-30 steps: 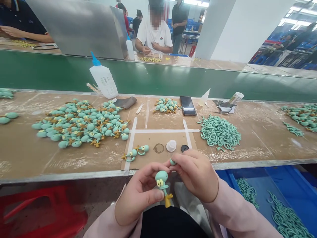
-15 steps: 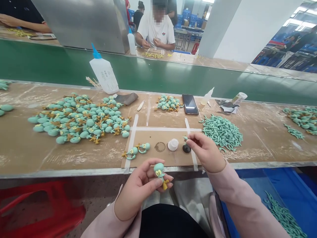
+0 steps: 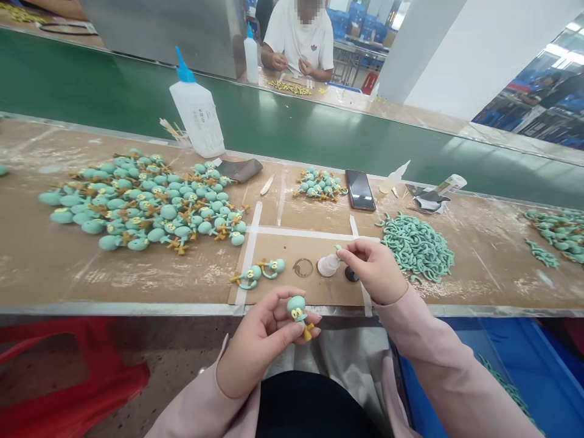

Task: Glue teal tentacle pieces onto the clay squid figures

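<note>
My left hand [image 3: 249,350] holds a small figurine [image 3: 296,307] upright in front of the table edge; its head is teal, its eyes yellow, its lower part mustard. Between the thumb and fingertips of my right hand [image 3: 378,274] is a small teal curved piece [image 3: 338,248], mostly covered by the fingers. That piece is at the top of a small white cup [image 3: 326,266]; whether they touch I cannot tell. A black round object [image 3: 351,274] sits partly behind my right hand. Left of the cup lie a thin ring-shaped item [image 3: 303,267] and two figurines with curved arms [image 3: 250,277].
A big heap of figurines [image 3: 150,201] covers the left, with a glue-type bottle [image 3: 198,118] behind. Teal curved pieces [image 3: 417,246] are heaped at right. A phone [image 3: 361,190] lies by a smaller figurine pile [image 3: 319,184]. Across the green strip [image 3: 292,131] sits a co-worker [image 3: 298,45].
My right hand has moved left with the curved piece, from above the black round object to the white cup. My left hand keeps hold of the figurine. The camera view has tilted slightly.
</note>
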`<state>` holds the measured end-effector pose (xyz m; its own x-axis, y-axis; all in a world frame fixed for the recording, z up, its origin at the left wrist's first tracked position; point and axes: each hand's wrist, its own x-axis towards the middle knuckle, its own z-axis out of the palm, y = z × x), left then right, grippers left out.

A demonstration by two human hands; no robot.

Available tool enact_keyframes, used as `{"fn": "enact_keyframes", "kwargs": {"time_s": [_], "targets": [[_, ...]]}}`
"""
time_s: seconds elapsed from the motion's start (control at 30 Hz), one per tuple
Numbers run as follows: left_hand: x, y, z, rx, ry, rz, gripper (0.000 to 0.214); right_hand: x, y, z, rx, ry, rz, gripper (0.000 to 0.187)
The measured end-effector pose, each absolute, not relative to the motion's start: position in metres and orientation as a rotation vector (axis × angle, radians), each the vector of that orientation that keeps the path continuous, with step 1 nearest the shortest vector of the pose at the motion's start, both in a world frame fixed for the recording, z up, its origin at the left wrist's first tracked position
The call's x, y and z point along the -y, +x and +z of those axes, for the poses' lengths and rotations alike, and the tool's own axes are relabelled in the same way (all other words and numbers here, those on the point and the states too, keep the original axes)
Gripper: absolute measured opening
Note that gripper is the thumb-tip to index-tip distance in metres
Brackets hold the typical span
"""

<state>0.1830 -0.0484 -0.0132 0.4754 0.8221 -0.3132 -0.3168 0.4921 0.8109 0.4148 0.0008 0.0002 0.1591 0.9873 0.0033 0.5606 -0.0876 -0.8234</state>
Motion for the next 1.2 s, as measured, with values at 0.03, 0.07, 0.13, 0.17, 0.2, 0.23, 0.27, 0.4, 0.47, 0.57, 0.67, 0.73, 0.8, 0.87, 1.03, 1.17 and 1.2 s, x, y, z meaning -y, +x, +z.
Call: {"fn": "enact_keyframes", "kwargs": {"time_s": [0.03, 0.07, 0.13, 0.17, 0.2, 0.23, 0.27, 0.4, 0.47, 0.57, 0.67, 0.73, 0.8, 0.87, 1.03, 1.17, 1.2], "targets": [[0.048, 0.183, -0.014, -0.778, 0.755, 0.784, 0.035, -0.001, 0.414, 0.0, 1.491, -1.744, 0.754, 0.031], [0.048, 0.183, -0.014, -0.778, 0.754, 0.783, 0.035, -0.001, 0.412, 0.001, 1.501, -1.746, 0.733, 0.03], [0.047, 0.183, -0.014, -0.776, 0.747, 0.773, 0.035, -0.001, 0.41, 0.001, 1.524, -1.75, 0.688, 0.028], [0.047, 0.183, -0.014, -0.774, 0.744, 0.764, 0.035, -0.001, 0.409, 0.001, 1.537, -1.752, 0.665, 0.027], [0.047, 0.183, -0.014, -0.771, 0.743, 0.755, 0.035, -0.001, 0.408, 0.002, 1.55, -1.754, 0.642, 0.025], [0.047, 0.183, -0.015, -0.769, 0.746, 0.747, 0.035, 0.0, 0.407, 0.002, 1.563, -1.754, 0.621, 0.024], [0.047, 0.182, -0.015, -0.767, 0.75, 0.74, 0.035, 0.0, 0.406, 0.002, 1.574, -1.753, 0.602, 0.023], [0.046, 0.181, -0.02, -0.731, 0.775, 0.716, 0.037, 0.001, 0.406, 0.002, 1.611, -1.74, 0.552, 0.022], [0.046, 0.181, -0.023, -0.714, 0.785, 0.707, 0.038, 0.001, 0.406, 0.002, 1.622, -1.735, 0.536, 0.022], [0.046, 0.181, -0.025, -0.705, 0.793, 0.699, 0.038, 0.002, 0.407, 0.001, 1.636, -1.73, 0.514, 0.021], [0.047, 0.182, -0.025, -0.706, 0.798, 0.692, 0.038, 0.003, 0.407, 0.001, 1.648, -1.724, 0.495, 0.02], [0.048, 0.182, -0.024, -0.718, 0.794, 0.694, 0.038, 0.003, 0.407, 0.001, 1.652, -1.715, 0.484, 0.02], [0.048, 0.182, -0.024, -0.715, 0.797, 0.697, 0.037, 0.003, 0.406, 0.001, 1.653, -1.704, 0.473, 0.021], [0.048, 0.182, -0.025, -0.702, 0.808, 0.699, 0.037, 0.003, 0.406, 0.001, 1.649, -1.687, 0.46, 0.021], [0.046, 0.182, -0.027, -0.697, 0.85, 0.717, 0.037, 0.008, 0.41, 0.007, 1.612, -1.659, 0.461, 0.021], [0.046, 0.182, -0.028, -0.712, 0.853, 0.754, 0.035, 0.012, 0.418, 0.013, 1.664, -1.715, 0.585, 0.023], [0.046, 0.182, -0.028, -0.71, 0.853, 0.752, 0.035, 0.013, 0.419, 0.014, 1.688, -1.73, 0.619, 0.023]]}}
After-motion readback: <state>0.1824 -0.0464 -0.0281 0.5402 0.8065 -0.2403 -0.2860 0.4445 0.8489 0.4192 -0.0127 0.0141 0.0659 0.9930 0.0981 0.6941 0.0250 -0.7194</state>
